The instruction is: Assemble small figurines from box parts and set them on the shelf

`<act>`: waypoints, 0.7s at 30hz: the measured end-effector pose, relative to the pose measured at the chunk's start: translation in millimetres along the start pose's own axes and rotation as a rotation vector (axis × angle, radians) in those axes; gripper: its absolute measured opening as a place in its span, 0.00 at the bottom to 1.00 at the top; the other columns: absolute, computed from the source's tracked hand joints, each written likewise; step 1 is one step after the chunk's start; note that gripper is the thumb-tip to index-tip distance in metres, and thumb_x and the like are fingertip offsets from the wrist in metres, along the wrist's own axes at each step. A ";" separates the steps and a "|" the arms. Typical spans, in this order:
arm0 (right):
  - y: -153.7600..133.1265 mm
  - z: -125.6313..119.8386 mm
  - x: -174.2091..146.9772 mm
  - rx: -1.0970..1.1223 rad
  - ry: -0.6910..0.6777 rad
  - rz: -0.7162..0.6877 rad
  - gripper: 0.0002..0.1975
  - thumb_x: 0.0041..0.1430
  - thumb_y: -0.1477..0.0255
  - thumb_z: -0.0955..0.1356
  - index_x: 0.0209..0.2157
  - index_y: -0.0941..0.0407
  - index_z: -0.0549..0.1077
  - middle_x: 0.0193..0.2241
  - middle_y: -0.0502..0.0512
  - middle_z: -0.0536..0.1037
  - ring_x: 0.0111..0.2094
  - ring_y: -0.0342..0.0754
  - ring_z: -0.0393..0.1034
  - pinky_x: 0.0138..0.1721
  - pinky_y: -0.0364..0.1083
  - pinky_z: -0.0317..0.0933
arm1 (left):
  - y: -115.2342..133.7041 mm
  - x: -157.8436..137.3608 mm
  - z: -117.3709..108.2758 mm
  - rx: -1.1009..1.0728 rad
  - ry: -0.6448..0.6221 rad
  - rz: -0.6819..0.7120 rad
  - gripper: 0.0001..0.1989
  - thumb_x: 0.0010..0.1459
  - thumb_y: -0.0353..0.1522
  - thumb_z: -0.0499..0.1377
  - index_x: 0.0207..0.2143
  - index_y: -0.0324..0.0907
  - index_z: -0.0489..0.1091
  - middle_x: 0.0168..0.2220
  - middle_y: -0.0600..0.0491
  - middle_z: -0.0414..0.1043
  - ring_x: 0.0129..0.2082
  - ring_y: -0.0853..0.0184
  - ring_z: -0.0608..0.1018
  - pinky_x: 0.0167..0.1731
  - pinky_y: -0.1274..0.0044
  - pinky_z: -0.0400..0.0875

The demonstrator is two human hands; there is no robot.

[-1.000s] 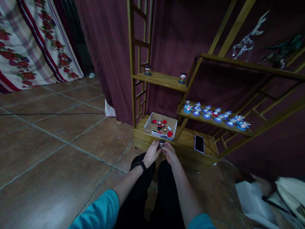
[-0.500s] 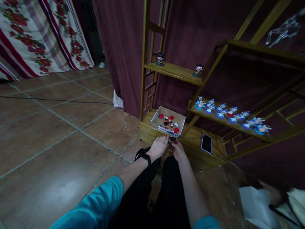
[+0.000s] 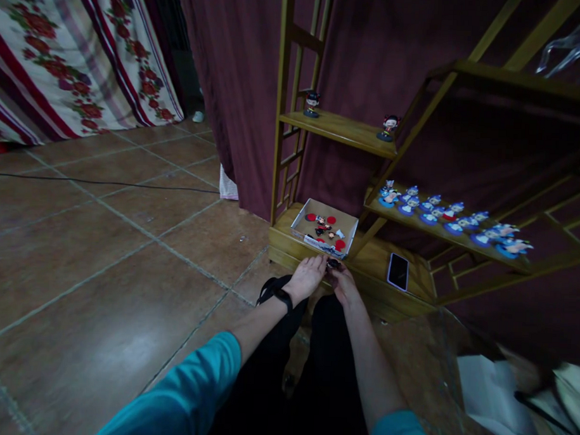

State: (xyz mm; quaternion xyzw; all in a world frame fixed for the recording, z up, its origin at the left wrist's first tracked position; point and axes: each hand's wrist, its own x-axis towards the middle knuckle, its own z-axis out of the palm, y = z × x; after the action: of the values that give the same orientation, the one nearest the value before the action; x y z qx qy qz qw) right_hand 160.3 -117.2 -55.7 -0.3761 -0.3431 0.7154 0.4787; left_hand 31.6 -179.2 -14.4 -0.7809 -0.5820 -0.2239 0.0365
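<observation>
Close together above my knees, my left hand (image 3: 307,278) and my right hand (image 3: 343,284) hold one small dark figurine (image 3: 333,264) between their fingertips. My fingers cover most of it; a black round part shows on top. Just beyond lies a shallow cardboard box (image 3: 300,225) with several red discs and small figurine pieces inside. Two finished-looking figurines stand on the shelf above: a dark-haired one (image 3: 312,105) at its left end and one with red hair ties (image 3: 389,127) at its right end.
A wooden display rack (image 3: 340,132) stands before a maroon curtain (image 3: 246,102). Several blue-and-white figurines (image 3: 433,213) line its right shelf. A phone (image 3: 398,271) lies on the low board. White packaging (image 3: 490,392) is on the floor at right; a cable (image 3: 105,183) crosses the tiles at left.
The view has shifted slightly, so the rack appears further right. Both hands stay together around the figurine, with only small finger movement.
</observation>
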 end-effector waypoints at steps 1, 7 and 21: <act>0.0 0.0 -0.2 0.002 0.004 0.001 0.19 0.36 0.79 0.70 0.34 0.49 0.74 0.35 0.46 0.77 0.36 0.46 0.70 0.36 0.46 0.64 | 0.0 0.0 0.4 0.001 0.002 0.003 0.23 0.60 0.30 0.45 0.58 0.35 0.51 0.47 0.39 0.64 0.46 0.57 0.67 0.45 0.68 0.57; -1.3 0.5 -2.2 -0.008 -0.007 -0.010 0.19 0.36 0.80 0.70 0.34 0.50 0.74 0.36 0.46 0.77 0.36 0.46 0.70 0.37 0.46 0.64 | 1.0 -0.5 2.3 -0.038 -0.002 -0.026 0.23 0.59 0.30 0.46 0.58 0.37 0.51 0.46 0.41 0.65 0.45 0.58 0.68 0.45 0.68 0.58; -6.1 5.9 -7.9 0.040 -0.032 -0.015 0.13 0.39 0.73 0.72 0.32 0.54 0.74 0.34 0.50 0.78 0.35 0.46 0.72 0.40 0.47 0.64 | -14.1 11.5 8.0 -0.621 0.083 -0.197 0.17 0.53 0.30 0.55 0.46 0.40 0.67 0.38 0.48 0.69 0.38 0.64 0.72 0.40 0.74 0.65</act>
State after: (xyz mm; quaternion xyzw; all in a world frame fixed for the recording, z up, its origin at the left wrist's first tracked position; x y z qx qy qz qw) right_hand 159.9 -123.6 -46.0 -0.3524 -0.3393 0.7243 0.4860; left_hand 23.5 -161.9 -19.9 -0.6847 -0.5568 -0.4250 -0.2016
